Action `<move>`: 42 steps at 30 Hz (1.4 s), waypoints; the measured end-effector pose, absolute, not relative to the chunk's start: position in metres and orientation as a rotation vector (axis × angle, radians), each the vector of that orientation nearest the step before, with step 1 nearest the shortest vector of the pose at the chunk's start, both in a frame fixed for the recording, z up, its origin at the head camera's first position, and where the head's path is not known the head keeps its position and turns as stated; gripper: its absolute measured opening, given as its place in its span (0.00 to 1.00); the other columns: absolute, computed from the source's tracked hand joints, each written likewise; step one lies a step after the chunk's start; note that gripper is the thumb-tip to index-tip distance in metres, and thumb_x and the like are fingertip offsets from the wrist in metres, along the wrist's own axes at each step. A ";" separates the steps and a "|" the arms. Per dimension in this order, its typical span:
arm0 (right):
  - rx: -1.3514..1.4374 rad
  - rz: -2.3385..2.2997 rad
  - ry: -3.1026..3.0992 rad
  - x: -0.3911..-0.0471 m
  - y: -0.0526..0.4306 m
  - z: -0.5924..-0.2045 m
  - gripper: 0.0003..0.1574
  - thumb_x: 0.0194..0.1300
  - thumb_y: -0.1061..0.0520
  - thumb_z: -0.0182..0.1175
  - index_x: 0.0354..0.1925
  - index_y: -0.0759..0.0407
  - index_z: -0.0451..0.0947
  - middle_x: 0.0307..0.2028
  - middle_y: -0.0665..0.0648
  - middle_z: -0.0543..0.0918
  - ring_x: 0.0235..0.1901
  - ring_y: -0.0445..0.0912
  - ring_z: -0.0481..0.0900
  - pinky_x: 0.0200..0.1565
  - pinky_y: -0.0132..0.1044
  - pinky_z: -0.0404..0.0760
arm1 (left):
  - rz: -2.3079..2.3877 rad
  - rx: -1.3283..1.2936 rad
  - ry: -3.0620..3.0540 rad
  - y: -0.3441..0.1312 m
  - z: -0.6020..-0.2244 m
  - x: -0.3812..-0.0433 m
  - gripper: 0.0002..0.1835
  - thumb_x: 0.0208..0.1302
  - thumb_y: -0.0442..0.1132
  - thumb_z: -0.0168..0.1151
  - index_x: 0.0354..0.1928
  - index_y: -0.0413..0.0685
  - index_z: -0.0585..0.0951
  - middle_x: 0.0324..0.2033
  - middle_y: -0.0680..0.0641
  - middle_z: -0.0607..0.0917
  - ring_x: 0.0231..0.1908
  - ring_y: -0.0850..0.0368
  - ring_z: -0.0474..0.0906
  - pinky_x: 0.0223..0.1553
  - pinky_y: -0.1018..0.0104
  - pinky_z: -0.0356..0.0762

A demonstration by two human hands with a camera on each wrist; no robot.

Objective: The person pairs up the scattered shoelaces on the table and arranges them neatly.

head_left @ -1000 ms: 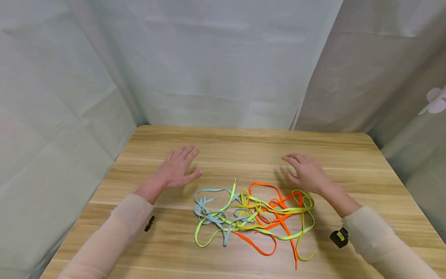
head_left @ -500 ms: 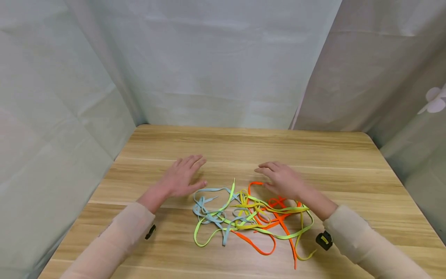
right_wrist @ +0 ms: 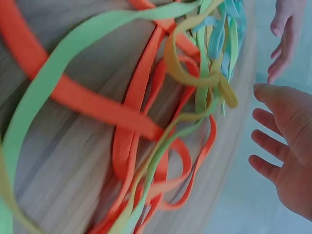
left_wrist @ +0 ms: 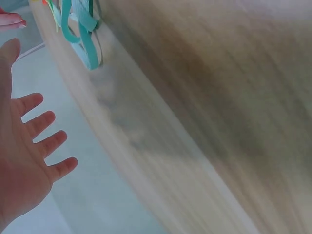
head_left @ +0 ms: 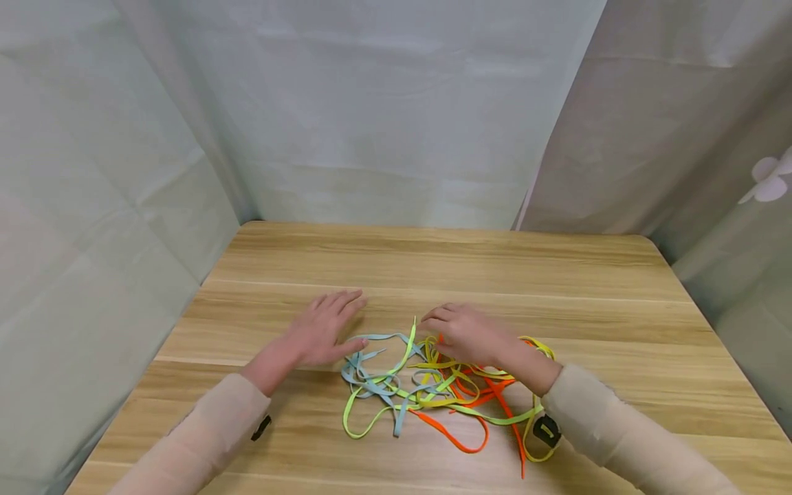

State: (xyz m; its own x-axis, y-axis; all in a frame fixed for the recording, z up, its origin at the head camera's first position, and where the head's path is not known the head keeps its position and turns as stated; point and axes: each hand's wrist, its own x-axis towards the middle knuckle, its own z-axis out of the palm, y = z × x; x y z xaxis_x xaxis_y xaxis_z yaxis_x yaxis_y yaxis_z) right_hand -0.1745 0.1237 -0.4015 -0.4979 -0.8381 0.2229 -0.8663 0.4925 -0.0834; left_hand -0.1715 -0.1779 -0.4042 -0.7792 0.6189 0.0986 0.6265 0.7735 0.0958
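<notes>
Several flat shoelaces lie tangled together on the wooden table. The light blue shoelace (head_left: 396, 405) is at the left of the pile, the orange shoelace (head_left: 454, 438) at the right. A yellow-green shoelace (head_left: 354, 416) and a darker yellow shoelace (head_left: 441, 403) wind through both. My left hand (head_left: 322, 330) is over the table at the pile's left edge, fingers spread and holding nothing, its thumb tip overlapping the blue lace. Over the upper right of the pile, my right hand (head_left: 473, 335) hovers with fingers extended; the right wrist view shows its palm (right_wrist: 297, 141) holding nothing.
The wooden table (head_left: 396, 261) has rounded far corners. Pale cloth curtains (head_left: 383, 117) hang behind it and at both sides. A small black device (head_left: 547, 431) sits under the right wrist, and another dark piece (head_left: 261, 427) under the left.
My right hand has moved left from the pile's right end to over its upper middle. My left hand has shifted slightly right and nearer. The laces lie as before.
</notes>
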 end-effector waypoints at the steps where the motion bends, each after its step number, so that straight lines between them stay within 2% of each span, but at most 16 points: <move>1: 1.499 0.275 -2.575 -0.174 0.121 -0.402 0.21 0.54 0.57 0.65 0.49 0.53 0.78 0.49 0.52 0.79 0.51 0.47 0.75 0.52 0.40 0.73 | -0.196 -1.026 -2.890 -0.178 -0.405 -0.171 0.38 0.60 0.61 0.53 0.66 0.45 0.62 0.66 0.41 0.62 0.64 0.43 0.59 0.61 0.44 0.56; 6: 1.561 0.293 -2.519 -0.170 0.109 -0.408 0.20 0.55 0.56 0.66 0.47 0.53 0.78 0.46 0.50 0.80 0.49 0.46 0.76 0.51 0.39 0.74 | -0.261 -1.039 -2.849 -0.179 -0.409 -0.165 0.36 0.58 0.58 0.57 0.63 0.43 0.67 0.64 0.41 0.65 0.63 0.43 0.61 0.60 0.45 0.58; 11: 1.617 0.274 -2.465 -0.168 0.099 -0.415 0.16 0.56 0.54 0.65 0.45 0.52 0.79 0.43 0.47 0.81 0.45 0.43 0.77 0.49 0.36 0.74 | -0.266 -1.058 -2.844 -0.177 -0.413 -0.159 0.36 0.58 0.58 0.57 0.62 0.44 0.68 0.63 0.41 0.66 0.62 0.43 0.62 0.59 0.44 0.59; 22: 1.600 0.125 -2.585 -0.163 0.085 -0.423 0.10 0.59 0.58 0.60 0.41 0.47 0.79 0.40 0.45 0.81 0.46 0.43 0.75 0.55 0.38 0.70 | -0.304 -1.083 -2.872 -0.171 -0.413 -0.145 0.31 0.59 0.58 0.57 0.59 0.46 0.71 0.62 0.42 0.68 0.60 0.45 0.64 0.59 0.46 0.59; 26: 1.554 0.095 -2.584 -0.162 0.081 -0.427 0.06 0.60 0.58 0.58 0.37 0.47 0.78 0.36 0.45 0.79 0.42 0.43 0.76 0.51 0.38 0.72 | -0.310 -1.081 -2.880 -0.168 -0.413 -0.143 0.29 0.59 0.57 0.57 0.57 0.48 0.73 0.61 0.43 0.69 0.60 0.47 0.65 0.60 0.48 0.59; 33: 1.505 0.217 -2.494 -0.165 0.080 -0.420 0.03 0.60 0.58 0.59 0.32 0.49 0.76 0.29 0.45 0.77 0.30 0.41 0.75 0.36 0.33 0.74 | -0.332 -1.119 -2.833 -0.159 -0.410 -0.143 0.25 0.60 0.54 0.58 0.54 0.47 0.76 0.55 0.45 0.74 0.56 0.48 0.69 0.58 0.49 0.61; 42: 1.496 0.408 -2.356 -0.173 0.083 -0.400 0.05 0.56 0.63 0.61 0.32 0.53 0.76 0.29 0.47 0.79 0.28 0.40 0.75 0.33 0.32 0.74 | -0.401 -1.156 -2.798 -0.140 -0.407 -0.143 0.21 0.61 0.53 0.57 0.50 0.48 0.78 0.47 0.50 0.81 0.52 0.51 0.74 0.55 0.53 0.68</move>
